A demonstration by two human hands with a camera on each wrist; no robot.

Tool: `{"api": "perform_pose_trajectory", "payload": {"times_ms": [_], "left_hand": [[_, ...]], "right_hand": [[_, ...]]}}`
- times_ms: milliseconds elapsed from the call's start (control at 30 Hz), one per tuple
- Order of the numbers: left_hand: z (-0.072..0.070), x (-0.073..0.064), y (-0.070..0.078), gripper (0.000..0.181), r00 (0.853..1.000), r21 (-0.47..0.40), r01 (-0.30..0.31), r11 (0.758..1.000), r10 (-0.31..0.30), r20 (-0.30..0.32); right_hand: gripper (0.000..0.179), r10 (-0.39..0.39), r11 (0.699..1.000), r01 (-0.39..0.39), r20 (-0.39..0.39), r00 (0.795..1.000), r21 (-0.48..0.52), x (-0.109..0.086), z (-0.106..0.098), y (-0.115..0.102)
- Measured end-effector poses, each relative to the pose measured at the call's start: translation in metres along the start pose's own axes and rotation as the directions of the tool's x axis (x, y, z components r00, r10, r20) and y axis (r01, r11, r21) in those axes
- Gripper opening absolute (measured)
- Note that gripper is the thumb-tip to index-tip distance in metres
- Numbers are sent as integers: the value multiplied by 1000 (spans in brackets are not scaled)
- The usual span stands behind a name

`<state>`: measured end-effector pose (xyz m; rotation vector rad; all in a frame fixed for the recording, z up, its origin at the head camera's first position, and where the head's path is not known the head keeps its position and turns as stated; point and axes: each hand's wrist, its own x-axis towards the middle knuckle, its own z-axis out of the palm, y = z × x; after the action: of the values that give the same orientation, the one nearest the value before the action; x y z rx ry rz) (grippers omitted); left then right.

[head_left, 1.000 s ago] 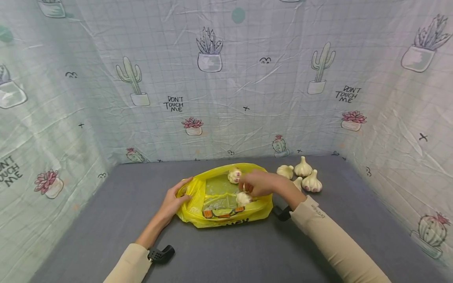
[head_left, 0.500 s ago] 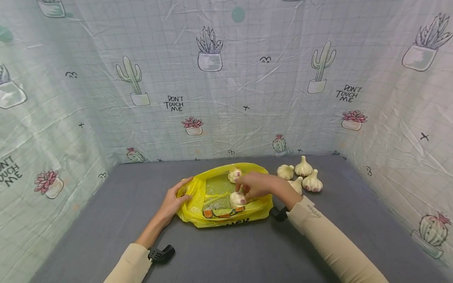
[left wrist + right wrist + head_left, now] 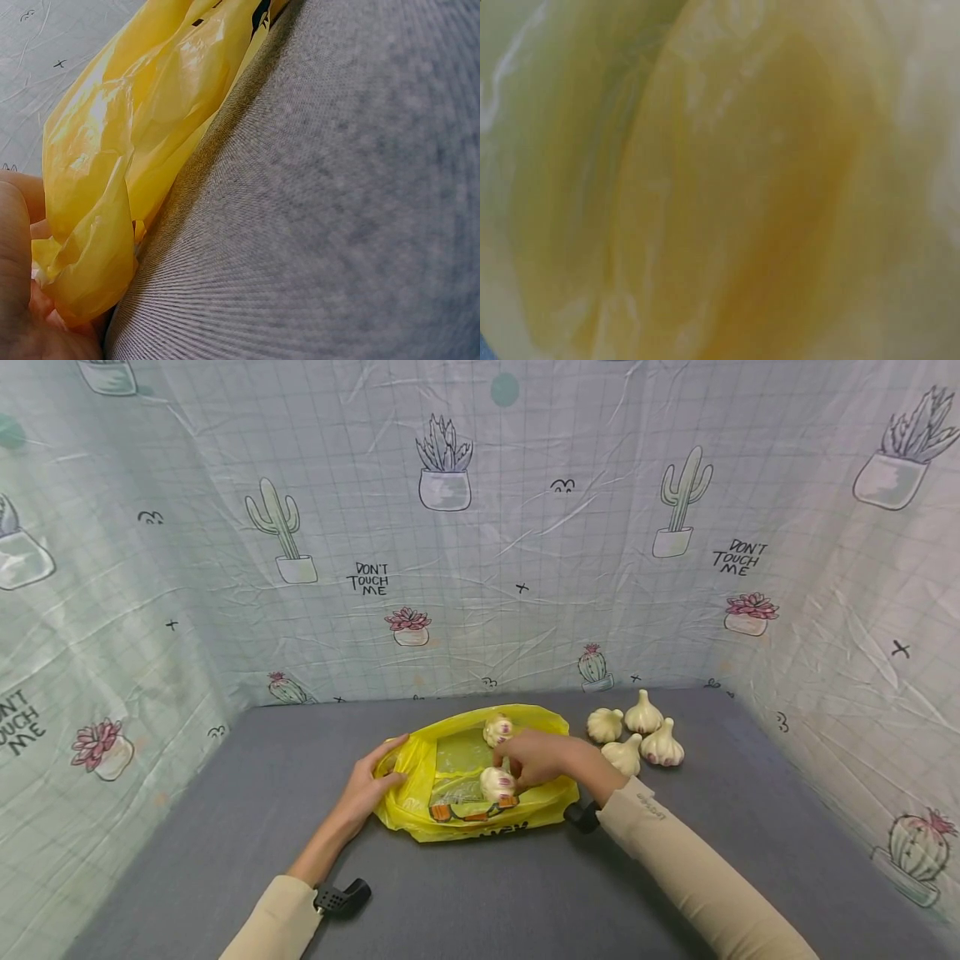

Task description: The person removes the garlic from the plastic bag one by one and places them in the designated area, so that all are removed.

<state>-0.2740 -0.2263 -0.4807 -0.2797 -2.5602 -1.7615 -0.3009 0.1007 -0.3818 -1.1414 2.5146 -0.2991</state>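
Note:
A yellow plastic bag (image 3: 408, 810) lies on its side on the table, its mouth spread wide. My left hand (image 3: 369, 787) grips the bag's left end, thumb in front and fingers behind; in the left wrist view the film (image 3: 97, 247) bunches against that hand. Inside the mouth, my right hand (image 3: 536, 757) pinches a garlic bulb (image 3: 498, 784) by its neck, root end facing left and forward. Another garlic bulb (image 3: 498, 730) lies in the bag near the back rim. Blurred yellow film (image 3: 735, 187) fills the right wrist view, hiding the fingers there.
Several more garlic bulbs (image 3: 642, 713) sit grouped on the grey table (image 3: 465, 902), right of the bag and beside my right forearm. A cactus-print curtain (image 3: 480, 543) encloses the table at the back and both sides.
My right hand has moved a little left and toward me inside the bag, bringing the garlic bulb with it. The left hand stays put on the bag.

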Motion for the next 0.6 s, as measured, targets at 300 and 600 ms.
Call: {"api": "perform_pose_trajectory", "payload": {"times_ms": [300,600], "left_hand": [[1,0,-1,65,1000,-19,-4,1000,4,0],[0,-1,1,64,1000,-13,-2,1000,2,-1]], "right_hand": [[30,18,998,-19,-6,1000,-56,9,7,-3],[36,-1,998,0,-17,1000,-58,10,5,-4]]}}
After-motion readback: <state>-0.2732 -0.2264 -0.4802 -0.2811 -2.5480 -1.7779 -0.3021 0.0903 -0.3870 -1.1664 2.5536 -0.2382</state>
